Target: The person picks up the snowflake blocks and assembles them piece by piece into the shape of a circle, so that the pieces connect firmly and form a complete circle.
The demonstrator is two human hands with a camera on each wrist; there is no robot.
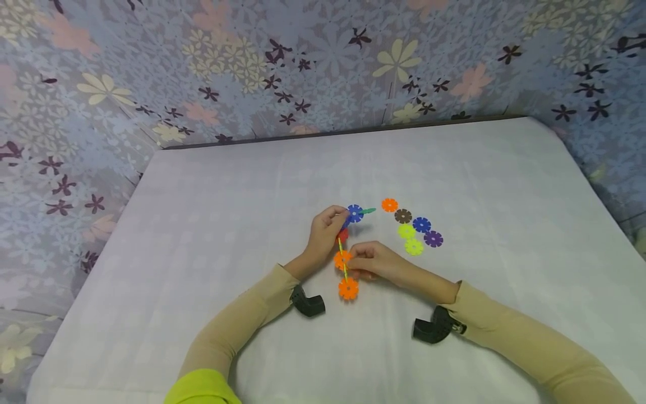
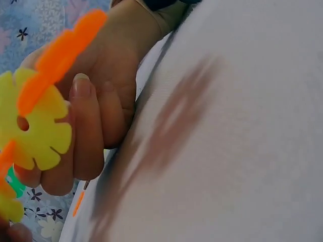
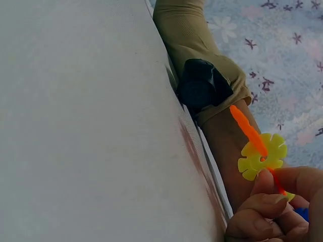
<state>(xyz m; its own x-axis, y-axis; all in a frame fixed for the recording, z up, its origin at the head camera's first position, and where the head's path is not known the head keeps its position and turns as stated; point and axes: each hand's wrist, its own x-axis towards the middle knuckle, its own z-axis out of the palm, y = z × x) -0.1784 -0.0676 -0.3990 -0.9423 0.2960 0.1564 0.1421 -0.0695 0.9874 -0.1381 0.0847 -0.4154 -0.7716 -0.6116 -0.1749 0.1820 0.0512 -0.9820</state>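
Observation:
A chain of slotted flower-shaped plastic discs (image 1: 348, 289) runs between my hands, with orange, yellow, red, blue and teal pieces joined edge to edge. My left hand (image 1: 321, 235) pinches its upper part near the blue and red discs. Lower down, my right hand (image 1: 378, 262) grips the chain beside the middle orange disc (image 1: 341, 260). In the left wrist view, a yellow disc (image 2: 53, 136) carries an orange disc (image 2: 60, 55) slotted in crosswise, with the curled fingers of the right hand behind them. The right wrist view has right-hand fingers (image 3: 272, 201) closed at the yellow disc (image 3: 275, 146).
Loose discs lie to the right of the hands: orange (image 1: 390, 205), brown (image 1: 403, 216), blue (image 1: 421, 224), purple (image 1: 433, 239) and two yellow (image 1: 414, 247). A white cloth covers the table (image 1: 227, 196). Black mounts (image 1: 434, 328) sit at both wrists. Flower-patterned fabric (image 1: 303, 67) hangs behind.

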